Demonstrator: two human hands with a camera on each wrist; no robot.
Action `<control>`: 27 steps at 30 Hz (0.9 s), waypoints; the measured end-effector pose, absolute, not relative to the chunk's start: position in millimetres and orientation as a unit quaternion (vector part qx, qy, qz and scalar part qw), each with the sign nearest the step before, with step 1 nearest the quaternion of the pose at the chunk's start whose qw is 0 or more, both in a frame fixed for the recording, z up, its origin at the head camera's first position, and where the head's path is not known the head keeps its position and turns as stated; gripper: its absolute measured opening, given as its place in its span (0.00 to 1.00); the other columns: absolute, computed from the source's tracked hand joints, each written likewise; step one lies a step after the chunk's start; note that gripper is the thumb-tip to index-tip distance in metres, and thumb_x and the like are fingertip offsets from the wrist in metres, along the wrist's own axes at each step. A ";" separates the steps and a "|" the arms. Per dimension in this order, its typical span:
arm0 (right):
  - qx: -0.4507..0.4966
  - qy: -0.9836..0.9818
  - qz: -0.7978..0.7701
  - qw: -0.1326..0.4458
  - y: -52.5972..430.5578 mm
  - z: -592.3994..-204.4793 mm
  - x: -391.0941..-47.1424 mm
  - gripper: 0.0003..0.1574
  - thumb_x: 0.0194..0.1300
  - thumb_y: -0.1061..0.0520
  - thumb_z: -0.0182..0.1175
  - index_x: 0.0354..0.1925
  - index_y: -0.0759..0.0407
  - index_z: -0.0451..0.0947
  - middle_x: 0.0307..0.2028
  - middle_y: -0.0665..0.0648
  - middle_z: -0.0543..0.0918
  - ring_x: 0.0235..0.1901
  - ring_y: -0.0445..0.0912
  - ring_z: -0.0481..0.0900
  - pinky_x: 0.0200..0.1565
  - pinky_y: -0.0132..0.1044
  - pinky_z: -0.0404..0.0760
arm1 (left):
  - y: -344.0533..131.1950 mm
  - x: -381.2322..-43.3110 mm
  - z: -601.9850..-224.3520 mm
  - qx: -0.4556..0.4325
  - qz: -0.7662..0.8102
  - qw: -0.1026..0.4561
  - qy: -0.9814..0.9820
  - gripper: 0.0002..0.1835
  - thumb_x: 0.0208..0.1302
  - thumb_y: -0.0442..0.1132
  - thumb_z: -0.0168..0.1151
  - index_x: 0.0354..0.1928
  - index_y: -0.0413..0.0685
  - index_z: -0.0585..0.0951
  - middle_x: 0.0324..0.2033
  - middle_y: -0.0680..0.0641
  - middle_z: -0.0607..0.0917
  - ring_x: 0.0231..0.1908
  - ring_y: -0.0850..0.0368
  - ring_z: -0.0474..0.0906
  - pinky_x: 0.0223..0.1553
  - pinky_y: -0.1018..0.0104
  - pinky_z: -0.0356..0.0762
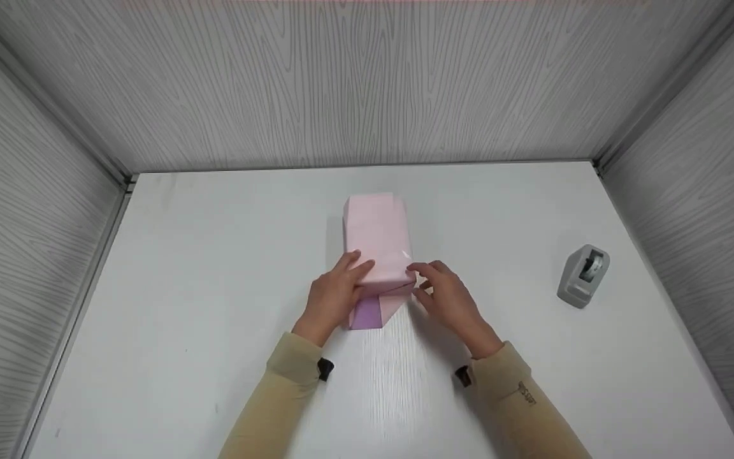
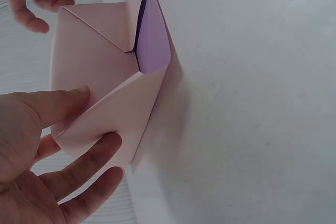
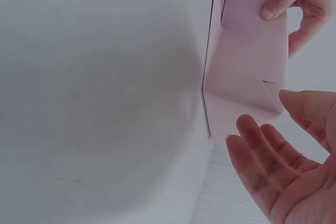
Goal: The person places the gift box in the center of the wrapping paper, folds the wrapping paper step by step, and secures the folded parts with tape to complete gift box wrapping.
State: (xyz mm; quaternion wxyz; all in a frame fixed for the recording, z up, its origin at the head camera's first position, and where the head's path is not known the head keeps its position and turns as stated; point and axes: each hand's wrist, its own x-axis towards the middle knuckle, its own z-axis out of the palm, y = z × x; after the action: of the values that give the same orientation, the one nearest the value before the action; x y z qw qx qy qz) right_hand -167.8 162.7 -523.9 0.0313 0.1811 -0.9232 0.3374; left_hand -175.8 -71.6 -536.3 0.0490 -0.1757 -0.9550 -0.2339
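Observation:
A box wrapped in pink paper (image 1: 376,229) lies lengthwise on the white table. At its near end the paper is folded in from the sides, and a flap with a purple inner face (image 1: 367,313) sticks out toward the person. My left hand (image 1: 332,296) holds the near left corner: the thumb presses the end fold, and other fingers lie along the side and top. At the near right corner is my right hand (image 1: 446,299), its fingers loosely bent and spread. In the right wrist view the right thumb tip (image 3: 289,98) is right at the corner of the pink paper.
A grey tape dispenser (image 1: 583,276) with a roll in it stands on the right part of the white table (image 1: 214,255). Grey wood-grain panels (image 1: 367,83) rise at the back and on both sides.

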 end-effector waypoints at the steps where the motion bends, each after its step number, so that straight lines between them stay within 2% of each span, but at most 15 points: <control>1: 0.183 -0.924 0.334 0.035 161.5 -524.2 -169.5 0.27 0.60 0.69 0.65 0.58 0.55 0.77 0.48 0.61 0.78 0.40 0.50 0.84 0.36 0.41 0.82 | -71.5 -175.7 -536.2 -0.174 -0.233 0.046 -0.956 0.28 0.63 0.42 0.68 0.66 0.59 0.75 0.67 0.48 0.69 0.40 0.41 0.82 0.39 0.48 0.80; 6: 0.187 -0.937 0.291 0.043 154.5 -526.3 -176.2 0.36 0.58 0.66 0.69 0.64 0.50 0.75 0.61 0.59 0.71 0.43 0.53 0.83 0.35 0.45 0.81 | -71.0 -175.9 -536.1 -0.172 -0.236 0.043 -0.956 0.27 0.64 0.43 0.67 0.66 0.59 0.76 0.67 0.48 0.69 0.41 0.40 0.82 0.40 0.47 0.80; 10: 0.193 -0.943 0.268 0.044 150.8 -528.9 -180.1 0.37 0.57 0.63 0.72 0.64 0.47 0.76 0.67 0.56 0.68 0.49 0.53 0.82 0.38 0.46 0.82 | -71.1 -175.4 -535.5 -0.172 -0.238 0.045 -0.955 0.27 0.64 0.43 0.67 0.65 0.59 0.76 0.67 0.47 0.69 0.41 0.39 0.82 0.41 0.46 0.80; 13: 0.209 -0.940 0.263 0.057 149.1 -530.5 -182.1 0.34 0.56 0.64 0.72 0.61 0.49 0.78 0.66 0.54 0.69 0.54 0.53 0.79 0.42 0.46 0.82 | -71.4 -175.5 -535.3 -0.174 -0.240 0.047 -0.954 0.27 0.64 0.42 0.67 0.65 0.59 0.76 0.67 0.47 0.69 0.42 0.39 0.82 0.41 0.46 0.80; 18: 0.246 -0.936 0.237 0.088 147.7 -533.0 -184.9 0.31 0.56 0.67 0.70 0.58 0.50 0.80 0.65 0.55 0.72 0.56 0.55 0.77 0.49 0.48 0.80 | -71.6 -176.0 -535.4 -0.176 -0.239 0.048 -0.954 0.27 0.64 0.41 0.67 0.66 0.59 0.76 0.67 0.47 0.69 0.42 0.40 0.82 0.41 0.47 0.80; 24: 0.267 -0.933 0.219 0.097 148.2 -534.7 -187.1 0.32 0.57 0.68 0.69 0.59 0.49 0.80 0.65 0.55 0.72 0.56 0.56 0.77 0.50 0.49 0.79 | -70.2 -175.6 -533.9 -0.169 -0.231 0.030 -0.958 0.27 0.66 0.42 0.65 0.67 0.60 0.74 0.68 0.47 0.67 0.44 0.39 0.81 0.43 0.47 0.79; 27: 0.273 -0.931 0.219 0.102 148.6 -536.2 -188.4 0.31 0.56 0.69 0.69 0.58 0.50 0.80 0.63 0.55 0.74 0.54 0.56 0.78 0.48 0.48 0.80 | -70.1 -174.3 -533.5 -0.176 -0.219 0.026 -0.959 0.28 0.66 0.41 0.65 0.68 0.59 0.73 0.69 0.46 0.66 0.41 0.40 0.82 0.40 0.48 0.80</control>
State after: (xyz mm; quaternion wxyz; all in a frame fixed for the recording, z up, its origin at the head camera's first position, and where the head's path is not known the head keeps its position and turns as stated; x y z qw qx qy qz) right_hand -188.4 148.6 -536.2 0.1018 0.2726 -0.9313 0.2192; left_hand -174.3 -70.1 -533.5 0.0257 -0.1761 -0.9594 -0.2188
